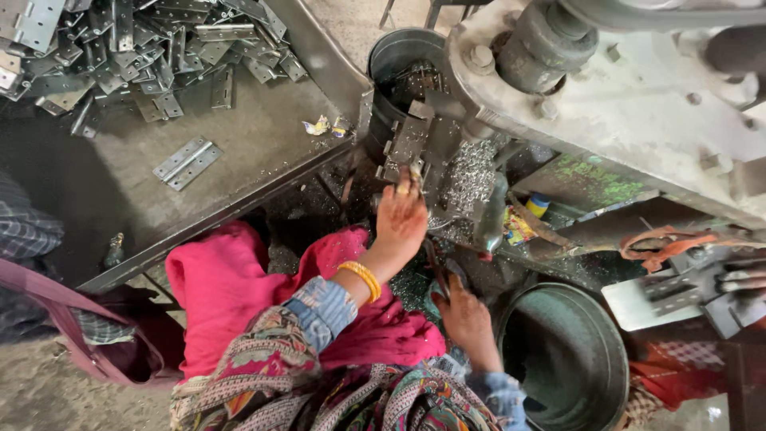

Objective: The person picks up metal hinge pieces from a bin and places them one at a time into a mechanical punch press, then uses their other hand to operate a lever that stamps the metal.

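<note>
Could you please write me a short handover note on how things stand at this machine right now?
Left hand: fingers on a small metal piece at the machine's fixture; exact grip unclear.
Right hand: low beside the dark round bin, on a thin lever or handle; closure unclear.
Parts: a pile of metal hinges on the table's far left, one open hinge lying apart, and a bucket behind the fixture.
Done: cannot tell how many are processed.
Left: the pile appears large; metal shavings lie around the fixture.

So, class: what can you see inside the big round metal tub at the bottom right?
The tub shows only bare dark walls; the right hand beside its rim and the frame edge hide part of its inside.
</note>
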